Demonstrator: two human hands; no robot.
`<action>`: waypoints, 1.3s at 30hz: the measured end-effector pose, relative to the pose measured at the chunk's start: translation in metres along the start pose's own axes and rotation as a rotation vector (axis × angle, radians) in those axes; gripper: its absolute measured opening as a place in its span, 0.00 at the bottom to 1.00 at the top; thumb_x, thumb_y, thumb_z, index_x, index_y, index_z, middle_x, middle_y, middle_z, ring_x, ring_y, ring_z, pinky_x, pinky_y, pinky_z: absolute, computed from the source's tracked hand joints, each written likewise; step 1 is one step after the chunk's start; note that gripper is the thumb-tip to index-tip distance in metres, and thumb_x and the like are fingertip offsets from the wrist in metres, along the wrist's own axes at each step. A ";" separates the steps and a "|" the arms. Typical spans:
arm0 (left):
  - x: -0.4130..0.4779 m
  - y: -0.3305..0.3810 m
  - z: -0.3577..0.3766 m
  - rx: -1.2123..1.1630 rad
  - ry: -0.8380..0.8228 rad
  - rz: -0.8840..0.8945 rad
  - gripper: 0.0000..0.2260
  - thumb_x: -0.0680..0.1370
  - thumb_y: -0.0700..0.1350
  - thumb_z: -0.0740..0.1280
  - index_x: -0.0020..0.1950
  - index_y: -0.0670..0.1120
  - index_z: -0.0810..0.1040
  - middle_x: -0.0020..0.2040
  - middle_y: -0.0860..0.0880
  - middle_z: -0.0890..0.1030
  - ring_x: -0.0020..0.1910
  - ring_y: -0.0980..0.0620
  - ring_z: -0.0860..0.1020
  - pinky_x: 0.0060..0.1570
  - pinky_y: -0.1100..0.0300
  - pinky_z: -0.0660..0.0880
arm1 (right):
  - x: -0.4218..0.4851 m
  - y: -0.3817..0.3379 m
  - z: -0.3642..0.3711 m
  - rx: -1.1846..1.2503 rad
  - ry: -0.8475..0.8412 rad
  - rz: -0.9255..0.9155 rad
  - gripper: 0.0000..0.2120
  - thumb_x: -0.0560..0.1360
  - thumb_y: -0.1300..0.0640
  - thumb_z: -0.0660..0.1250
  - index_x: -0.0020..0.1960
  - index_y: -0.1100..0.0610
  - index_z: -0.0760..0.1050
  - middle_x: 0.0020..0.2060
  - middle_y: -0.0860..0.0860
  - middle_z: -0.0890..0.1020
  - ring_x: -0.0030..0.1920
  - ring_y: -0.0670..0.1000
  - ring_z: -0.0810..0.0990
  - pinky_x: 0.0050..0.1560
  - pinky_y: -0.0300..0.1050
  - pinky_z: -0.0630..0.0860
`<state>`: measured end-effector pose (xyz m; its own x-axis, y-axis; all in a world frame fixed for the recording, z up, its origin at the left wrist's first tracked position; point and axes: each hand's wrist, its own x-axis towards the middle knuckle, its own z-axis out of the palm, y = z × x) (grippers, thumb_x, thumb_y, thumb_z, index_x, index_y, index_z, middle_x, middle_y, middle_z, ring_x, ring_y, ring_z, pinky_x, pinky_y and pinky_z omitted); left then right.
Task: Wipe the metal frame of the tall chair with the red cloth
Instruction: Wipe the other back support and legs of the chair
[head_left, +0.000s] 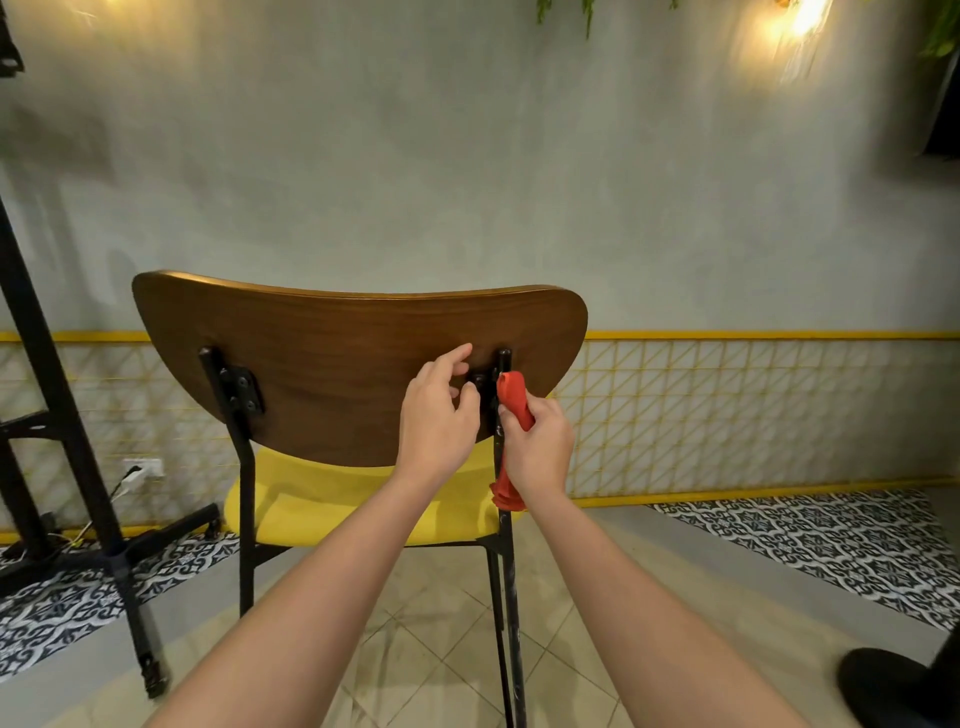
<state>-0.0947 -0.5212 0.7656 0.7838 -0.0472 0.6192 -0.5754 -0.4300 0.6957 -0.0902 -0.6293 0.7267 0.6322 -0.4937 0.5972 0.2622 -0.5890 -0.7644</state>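
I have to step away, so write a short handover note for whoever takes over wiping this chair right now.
Right hand: grip closed on the red cloth, pressed against the right rear upright of the metal frame, just below the backrest bracket.
Left hand: no grip on anything, fingers resting on the wooden backrest beside that bracket.
Done: cannot tell how much is already wiped.
Left: lower part of this upright, the left upright, the seat rails and legs, as far as can be judged.

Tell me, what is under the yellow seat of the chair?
Under the yellow cushioned seat you can see black metal legs and beige floor tiles. The person's forearms cover part of that space, so anything there is hidden.
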 end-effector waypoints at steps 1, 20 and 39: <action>0.000 0.001 0.000 -0.004 0.000 -0.002 0.18 0.80 0.42 0.59 0.70 0.51 0.69 0.60 0.53 0.75 0.53 0.53 0.75 0.55 0.57 0.75 | 0.001 0.000 -0.003 -0.014 -0.021 0.001 0.14 0.76 0.57 0.66 0.60 0.56 0.78 0.48 0.52 0.80 0.49 0.51 0.77 0.41 0.30 0.61; -0.002 -0.009 0.006 0.019 0.059 -0.018 0.16 0.80 0.48 0.60 0.68 0.52 0.70 0.61 0.52 0.72 0.56 0.53 0.74 0.56 0.56 0.75 | 0.012 -0.004 -0.014 -0.347 0.039 -0.634 0.14 0.65 0.64 0.76 0.50 0.61 0.81 0.50 0.61 0.78 0.47 0.60 0.79 0.32 0.48 0.79; -0.009 -0.016 0.013 0.052 0.047 -0.030 0.18 0.79 0.48 0.61 0.69 0.52 0.69 0.62 0.51 0.71 0.60 0.51 0.72 0.59 0.51 0.73 | 0.012 0.007 -0.018 -0.170 -0.080 -0.401 0.11 0.73 0.62 0.68 0.55 0.57 0.76 0.54 0.51 0.78 0.54 0.52 0.76 0.52 0.39 0.71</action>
<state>-0.0888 -0.5257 0.7440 0.7879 0.0085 0.6158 -0.5382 -0.4766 0.6952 -0.0946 -0.6505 0.7331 0.5613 -0.1575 0.8125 0.3786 -0.8241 -0.4213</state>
